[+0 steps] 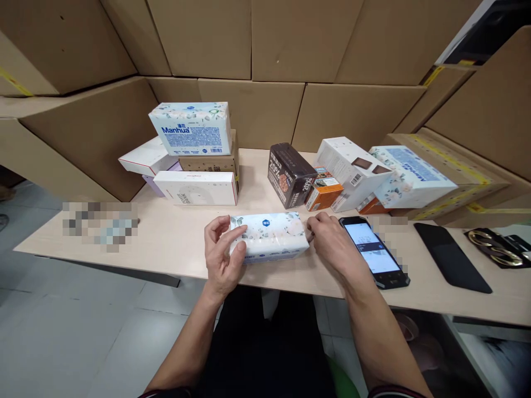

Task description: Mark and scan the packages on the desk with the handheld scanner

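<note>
A white floral pack of tissues (269,235) lies lengthwise near the front edge of the table, a small blue logo on its top. My left hand (224,254) grips its left end, with the index finger and thumb resting on the wrapper. At the opposite end, my right hand (332,240) is closed in a pinch beside the pack's corner. Its fingertips are partly hidden, so I cannot tell what lies between them. Just right of that hand is a phone (375,251) with its screen lit.
Behind on the left, another tissue pack (193,130) tops a brown box, near a white power bank box (197,188). Back right are a dark brown box (290,174), an orange box (326,190), a white box (352,171) and a third tissue pack (410,174). Cardboard cartons (253,110) wall the back.
</note>
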Motion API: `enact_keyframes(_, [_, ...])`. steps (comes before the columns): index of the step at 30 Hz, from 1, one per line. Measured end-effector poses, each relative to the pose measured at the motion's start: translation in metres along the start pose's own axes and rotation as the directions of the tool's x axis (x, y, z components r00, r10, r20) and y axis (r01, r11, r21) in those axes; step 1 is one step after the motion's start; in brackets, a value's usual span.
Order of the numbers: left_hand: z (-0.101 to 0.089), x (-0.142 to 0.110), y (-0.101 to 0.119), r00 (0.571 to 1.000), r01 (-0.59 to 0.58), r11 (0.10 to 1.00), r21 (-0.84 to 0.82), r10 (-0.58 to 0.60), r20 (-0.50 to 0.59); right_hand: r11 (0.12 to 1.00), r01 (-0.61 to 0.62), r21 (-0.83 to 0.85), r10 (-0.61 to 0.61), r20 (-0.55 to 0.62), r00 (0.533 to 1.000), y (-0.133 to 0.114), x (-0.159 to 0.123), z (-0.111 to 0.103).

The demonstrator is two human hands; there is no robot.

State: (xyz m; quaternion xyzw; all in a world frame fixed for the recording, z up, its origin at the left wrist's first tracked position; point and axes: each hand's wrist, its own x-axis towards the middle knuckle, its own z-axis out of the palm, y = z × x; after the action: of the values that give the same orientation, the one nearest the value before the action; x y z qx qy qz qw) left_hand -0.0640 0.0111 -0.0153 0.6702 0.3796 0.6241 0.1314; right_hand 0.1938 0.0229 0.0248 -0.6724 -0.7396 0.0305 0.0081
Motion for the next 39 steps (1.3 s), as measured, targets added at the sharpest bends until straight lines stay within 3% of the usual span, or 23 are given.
enact_keyframes(11, [-0.001,0.002,0.0,0.999,0.002,1.0,0.025,-0.002,0.037,0.999,0.021,-0.028,-0.022,-0.04,0.999,0.001,0.001,0.004])
enact_keyframes(18, [-0.001,0.002,0.0,0.998,0.029,0.999,0.031,-0.031,0.059,0.995,-0.096,0.022,0.098,-0.191,0.977,0.005,0.003,-0.002])
enact_keyframes(20, [-0.001,0.002,0.0,0.996,0.036,0.999,0.021,-0.037,0.075,0.98,-0.122,0.158,0.164,-0.287,0.944,0.007,0.004,-0.003])
enact_keyframes(22, [-0.001,0.003,-0.001,0.996,0.032,0.999,0.011,-0.032,0.087,0.89,-0.037,0.455,0.255,-0.429,0.866,0.007,0.004,-0.002])
enact_keyframes(25, [-0.001,0.003,0.0,0.994,0.016,1.0,0.01,-0.017,0.112,0.509,0.283,0.813,0.42,-0.521,0.743,0.002,0.002,-0.004])
enact_keyframes(27, [-0.001,0.004,0.001,0.992,-0.001,1.0,0.009,0.0,0.128,0.272,0.419,0.866,0.466,-0.5,0.73,-0.003,0.0,-0.008])
enact_keyframes(29, [0.0,0.004,0.002,0.99,-0.019,1.0,0.0,0.019,0.137,0.153,0.482,0.863,0.476,-0.492,0.729,-0.007,-0.001,-0.013])
enact_keyframes(33, [0.001,0.003,0.002,0.988,-0.028,1.0,-0.01,0.029,0.15,0.101,0.504,0.858,0.489,-0.484,0.726,-0.017,-0.001,-0.02])
enact_keyframes(36, [0.001,0.002,0.001,0.988,-0.032,0.999,-0.006,0.032,0.153,0.071,0.448,0.891,0.391,-0.438,0.81,-0.03,-0.005,-0.02])
enact_keyframes(39, [0.001,0.002,0.0,0.988,-0.033,0.999,0.003,0.032,0.154,0.151,0.383,0.911,0.244,-0.41,0.879,-0.044,-0.01,-0.017])
